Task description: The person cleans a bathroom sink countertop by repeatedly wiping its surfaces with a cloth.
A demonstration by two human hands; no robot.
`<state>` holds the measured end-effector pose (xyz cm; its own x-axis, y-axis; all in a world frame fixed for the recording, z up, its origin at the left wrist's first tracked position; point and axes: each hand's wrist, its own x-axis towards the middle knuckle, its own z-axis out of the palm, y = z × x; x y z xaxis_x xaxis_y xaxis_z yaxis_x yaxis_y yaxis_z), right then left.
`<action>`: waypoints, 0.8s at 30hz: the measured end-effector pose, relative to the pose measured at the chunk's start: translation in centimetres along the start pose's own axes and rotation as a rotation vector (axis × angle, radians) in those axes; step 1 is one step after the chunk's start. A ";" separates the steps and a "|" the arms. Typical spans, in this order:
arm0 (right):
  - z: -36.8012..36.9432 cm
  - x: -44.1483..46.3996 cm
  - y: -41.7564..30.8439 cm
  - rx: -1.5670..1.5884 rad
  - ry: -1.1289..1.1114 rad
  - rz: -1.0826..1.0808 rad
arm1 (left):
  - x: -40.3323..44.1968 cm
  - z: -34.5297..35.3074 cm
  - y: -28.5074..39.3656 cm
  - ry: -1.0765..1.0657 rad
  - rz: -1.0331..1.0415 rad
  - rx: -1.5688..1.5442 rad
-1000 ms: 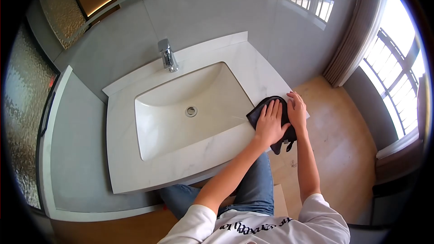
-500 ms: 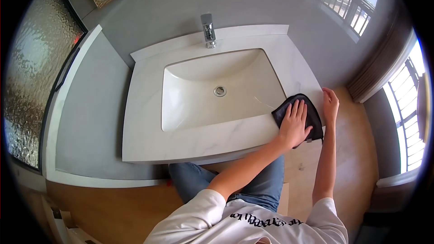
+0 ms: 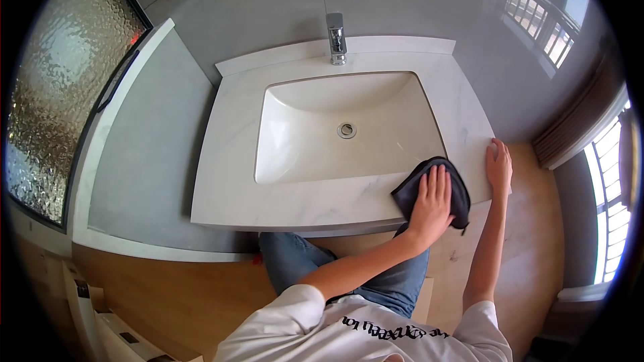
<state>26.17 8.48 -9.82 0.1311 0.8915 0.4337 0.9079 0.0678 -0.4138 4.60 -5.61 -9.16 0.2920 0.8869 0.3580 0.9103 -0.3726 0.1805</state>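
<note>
My left hand (image 3: 431,208) lies flat on a black cloth (image 3: 409,196), fingers stretched out, pressing it against the front right of the white countertop (image 3: 315,206). Part of the cloth reaches over the front edge, and its underside is hidden. My right hand (image 3: 498,167) rests against the countertop's right edge with its fingers extended, holding nothing I can see. Left of the cloth is the white sink basin (image 3: 308,147), close to the cloth's upper edge.
A chrome faucet (image 3: 337,43) stands behind the basin, and a drain (image 3: 346,130) sits in its bottom. To the left are a low grey wall (image 3: 144,141) and a textured glass panel (image 3: 60,87). A curtain (image 3: 577,124) hangs by a window at the right.
My left hand and the black cloth have slid left along the counter's front right corner. My right hand stays at the right edge. The camera view has shifted slightly.
</note>
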 end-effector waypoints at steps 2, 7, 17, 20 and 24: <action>0.2 0.1 0.2 -0.003 0.011 -0.023 | 2.6 1.0 1.0 -0.003 0.023 -0.027; -0.2 -0.1 -0.2 -0.008 0.000 -0.004 | 2.8 1.3 0.6 0.008 0.045 -0.141; 0.0 0.3 1.0 0.015 -0.012 -0.041 | -7.9 -6.0 -9.3 0.059 -0.119 -0.015; 0.1 0.3 0.9 0.028 -0.013 -0.054 | -12.1 -9.3 -13.9 0.062 -0.225 -0.003; -0.3 0.1 0.2 0.023 -0.030 0.000 | -17.3 -12.9 -19.1 0.034 -0.415 0.113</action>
<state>26.51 8.43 -9.65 0.1184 0.9046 0.4095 0.8985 0.0780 -0.4319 -21.66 -17.38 -7.02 -0.1134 0.9450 0.3066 0.9756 0.0474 0.2145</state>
